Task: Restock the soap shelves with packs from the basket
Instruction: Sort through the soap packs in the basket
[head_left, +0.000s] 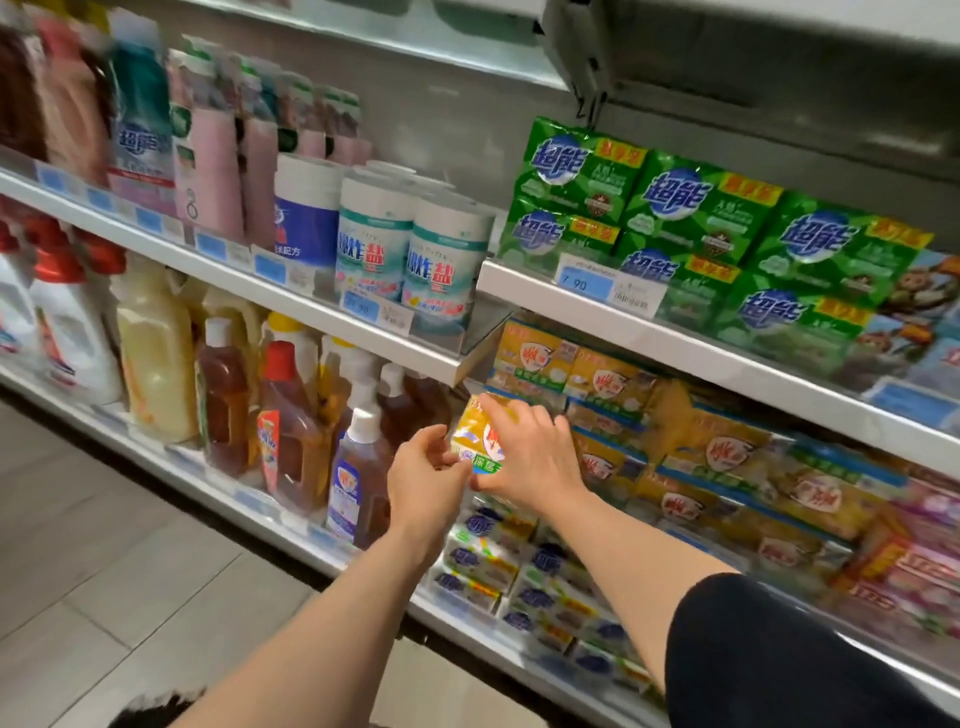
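Yellow soap pack (475, 436), pinched between the fingers of the left hand (423, 480) and right hand (530, 452), hovers at the lower shelf's (291, 527) front edge beside stacked yellow soap packs (613, 395), unplaced; basket unseen, remaining stock unknowable

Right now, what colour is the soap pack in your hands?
Mainly yellow soap pack, with a green strip at the bottom; head view.

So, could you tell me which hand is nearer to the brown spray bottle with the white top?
Left. The left hand is just beside the spray bottle; the right hand is farther off, across the yellow soap pack.
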